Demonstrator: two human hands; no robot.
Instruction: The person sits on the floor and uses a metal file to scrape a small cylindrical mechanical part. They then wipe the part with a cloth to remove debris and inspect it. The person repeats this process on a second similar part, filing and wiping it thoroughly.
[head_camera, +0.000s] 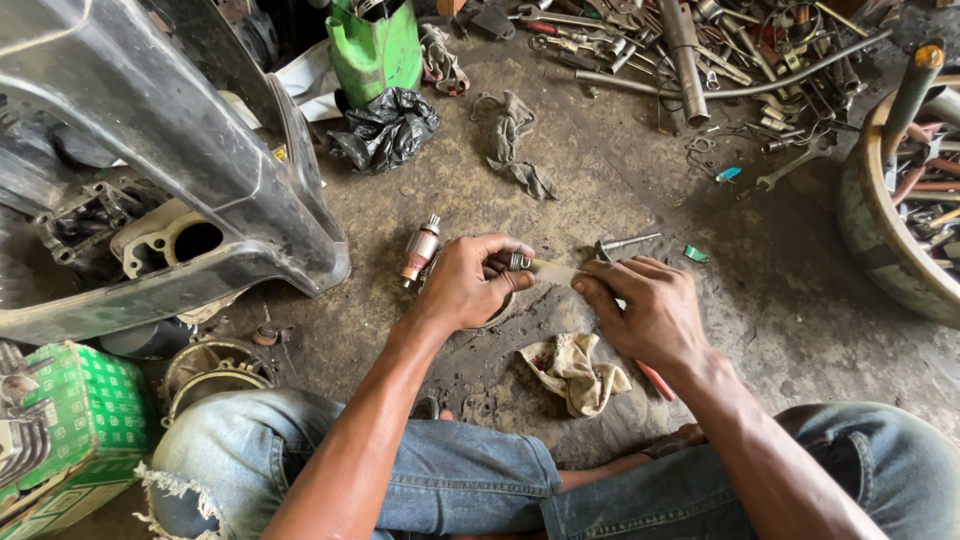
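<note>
Both hands are working a small metal part over the oily floor.

The left hand (468, 283) is pinching the part (519, 262) closed-fingered; the right hand (645, 305) is gripping a pale strip (556, 271) against it. The part looks stiff, light, probably greasy, best held by its ends.

green jug (375, 45), black bag (385, 130), cream rag (575, 372)

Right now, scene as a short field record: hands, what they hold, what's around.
left hand: fingers pinch a small metal part
right hand: fingers pinch a pale strip that reaches the small metal part
beside left hand: motor armature lying on the ground
below hands: dirty rag
behind right hand: red-handled tool, mostly hidden
left of view: black scooter body, green box
top: green jug, scattered wrenches
</note>
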